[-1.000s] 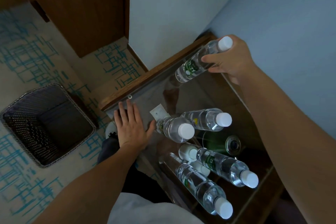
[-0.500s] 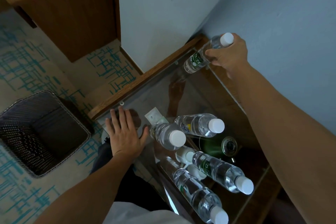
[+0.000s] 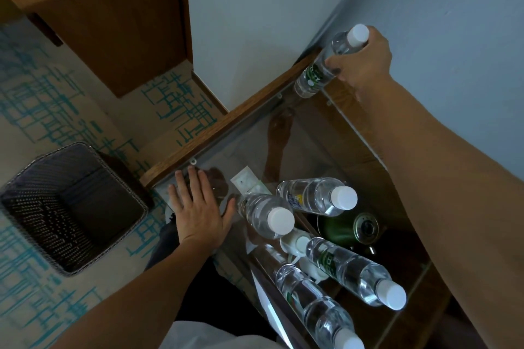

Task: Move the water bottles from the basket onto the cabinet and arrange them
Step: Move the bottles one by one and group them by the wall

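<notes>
I see a glass-topped cabinet [image 3: 215, 136] cornered by blue walls [image 3: 439, 3]. My right hand [image 3: 365, 62], fingers wrapped, holds a green-labelled bottle [image 3: 314, 76], print unreadable; my left hand [image 3: 201, 215] lies fingers spread at the near-left corner.

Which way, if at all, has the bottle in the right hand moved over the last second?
Yes. The water bottle gripped by the right hand has moved toward the far corner of the cabinet, nearer the blue wall.

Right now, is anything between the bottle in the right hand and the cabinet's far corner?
Nothing visible does. The right hand holds the bottle right at that corner of the cabinet. The other bottles stand nearer the person, apart from it.
</notes>
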Demonstrator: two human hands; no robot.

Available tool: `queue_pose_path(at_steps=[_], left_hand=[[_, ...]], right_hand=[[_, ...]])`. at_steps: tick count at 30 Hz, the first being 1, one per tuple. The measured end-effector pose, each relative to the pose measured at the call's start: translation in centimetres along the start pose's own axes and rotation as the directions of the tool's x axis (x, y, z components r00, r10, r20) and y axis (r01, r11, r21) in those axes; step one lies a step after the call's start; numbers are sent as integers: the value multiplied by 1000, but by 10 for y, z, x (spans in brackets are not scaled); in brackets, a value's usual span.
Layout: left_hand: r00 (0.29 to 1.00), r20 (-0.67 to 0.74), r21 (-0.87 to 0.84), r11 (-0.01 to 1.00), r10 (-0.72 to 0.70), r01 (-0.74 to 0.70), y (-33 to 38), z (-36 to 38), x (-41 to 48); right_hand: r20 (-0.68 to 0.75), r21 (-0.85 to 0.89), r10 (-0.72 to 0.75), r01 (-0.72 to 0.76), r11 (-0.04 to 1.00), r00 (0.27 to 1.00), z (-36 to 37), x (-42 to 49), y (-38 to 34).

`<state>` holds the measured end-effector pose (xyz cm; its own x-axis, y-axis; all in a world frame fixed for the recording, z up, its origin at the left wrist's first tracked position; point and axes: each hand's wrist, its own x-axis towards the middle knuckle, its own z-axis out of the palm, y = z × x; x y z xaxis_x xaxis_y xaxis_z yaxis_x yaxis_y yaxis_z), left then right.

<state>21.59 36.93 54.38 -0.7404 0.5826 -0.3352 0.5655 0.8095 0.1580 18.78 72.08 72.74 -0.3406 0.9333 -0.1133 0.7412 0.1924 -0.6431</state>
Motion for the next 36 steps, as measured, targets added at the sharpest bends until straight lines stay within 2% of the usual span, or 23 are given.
queue_pose_path(at_steps=[12, 16, 20, 22, 23, 25, 27, 29, 31, 34, 36], left_hand=[[996, 12, 57, 995, 87, -87, -5, 4, 2], [971, 19, 75, 968, 240, -241, -11, -1, 12], [897, 40, 102, 892, 440, -441, -14, -14, 37], [855, 67, 100, 849, 514, -519, -9, -22, 54], [834, 85, 101, 828, 545, -551, -6, -25, 62], [802, 125, 120, 793, 585, -597, 1, -29, 74], [790, 155, 145, 778, 593, -612, 6, -32, 79], [796, 166, 156, 782, 582, -604, 10, -35, 80], [798, 171, 157, 784, 578, -601, 14, -37, 81], [803, 188, 181, 784, 565, -594, 15, -34, 82], [808, 159, 189, 785, 568, -590, 14, -31, 83]], right_hand=[[18, 134, -11, 9, 991, 1000, 3, -3, 7], [55, 175, 11, -20, 984, 998, 0, -11, 11], [66, 176, 97, -107, 979, 993, -12, -27, 16], [159, 231, 96, -131, 964, 983, -24, -46, 17], [268, 259, 78, -150, 954, 960, -33, -60, 17], [499, 229, 2, -134, 964, 867, -51, -91, 22], [627, 113, -28, -55, 992, 779, -65, -119, 32], [650, 8, -12, 8, 1000, 760, -76, -136, 48], [635, -43, 10, 23, 999, 772, -83, -148, 68], [618, -40, 46, -27, 999, 785, -90, -162, 96], [646, -31, 84, -84, 996, 758, -89, -170, 108]])
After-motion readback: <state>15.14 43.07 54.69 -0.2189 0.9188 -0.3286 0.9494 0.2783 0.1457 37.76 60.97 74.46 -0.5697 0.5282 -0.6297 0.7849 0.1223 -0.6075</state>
